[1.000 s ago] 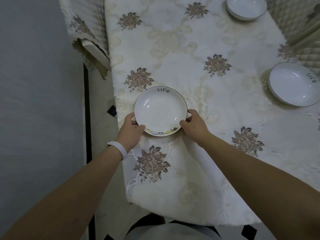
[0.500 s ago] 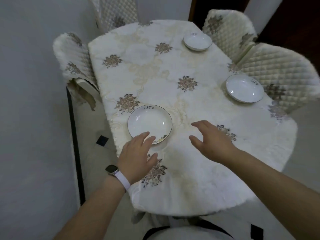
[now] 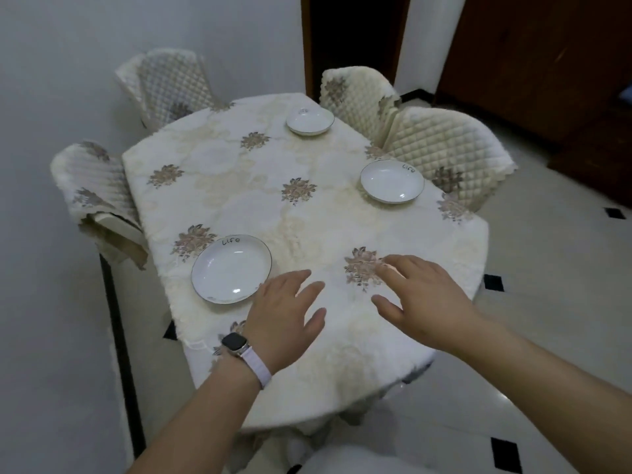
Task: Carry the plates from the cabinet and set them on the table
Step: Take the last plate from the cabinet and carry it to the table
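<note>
Three white plates with thin dark rims lie on the table (image 3: 239, 186), which wears a cream cloth with brown flowers. The nearest plate (image 3: 231, 273), marked "Life", rests near the left front edge. A second plate (image 3: 392, 181) lies at the right side, and a third plate (image 3: 309, 120) at the far end. My left hand (image 3: 285, 316), with a watch on its wrist, hovers open just right of the nearest plate, apart from it. Over the cloth further right is my right hand (image 3: 422, 295), fingers spread and holding nothing.
Quilted cream chairs stand around the table: one at the left (image 3: 92, 189), one at the far left (image 3: 167, 87), two at the right (image 3: 448, 155). A grey wall runs close along the left. A dark doorway (image 3: 352, 39) and wooden cabinet (image 3: 547, 63) lie behind. Tiled floor spreads right.
Both hands have let go of the nearest plate and drawn back to the right of it. The view has pulled back and up, taking in the whole table.
</note>
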Available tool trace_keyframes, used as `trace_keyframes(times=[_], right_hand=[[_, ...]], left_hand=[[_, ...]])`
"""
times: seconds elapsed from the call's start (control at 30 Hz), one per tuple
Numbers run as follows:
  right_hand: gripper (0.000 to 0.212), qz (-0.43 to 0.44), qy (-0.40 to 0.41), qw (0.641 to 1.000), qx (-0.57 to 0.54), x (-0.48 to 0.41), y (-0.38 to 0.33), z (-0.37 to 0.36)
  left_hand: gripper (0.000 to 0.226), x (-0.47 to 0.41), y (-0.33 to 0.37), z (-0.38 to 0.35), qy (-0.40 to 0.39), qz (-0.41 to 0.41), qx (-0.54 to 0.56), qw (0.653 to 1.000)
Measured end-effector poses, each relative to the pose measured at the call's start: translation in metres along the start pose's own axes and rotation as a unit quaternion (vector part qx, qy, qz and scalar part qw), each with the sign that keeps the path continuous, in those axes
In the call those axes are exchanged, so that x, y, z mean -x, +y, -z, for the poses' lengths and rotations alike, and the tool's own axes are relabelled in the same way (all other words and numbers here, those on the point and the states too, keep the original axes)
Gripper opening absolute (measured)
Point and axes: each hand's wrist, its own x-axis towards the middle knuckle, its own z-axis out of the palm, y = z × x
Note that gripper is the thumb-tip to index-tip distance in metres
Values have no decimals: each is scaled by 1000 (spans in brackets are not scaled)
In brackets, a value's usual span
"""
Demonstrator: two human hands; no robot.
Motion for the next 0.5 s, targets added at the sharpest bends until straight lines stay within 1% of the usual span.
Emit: trace_keyframes(times=[0.2,0.33,0.37,0.43,0.5], right_hand=[[54,-52,1,999,-3,83,89,23],[50,-110,30,993,-7,140,151,35],[49,-117,35,993,-5,144,158,36],[49,-191,35,981,-16,195,199,44],[50,-193,41,980,-11,205,206,41]], left_hand=[[43,-40,122,-19,-24,-76,-15,997],[44,-73,205,-43,-32,-132,-20,990],[44,-74,213,-43,-38,-136,-21,990],[44,-89,274,-62,-43,-197,-16,979],[43,-91,286,-66,-49,-205,-19,977]])
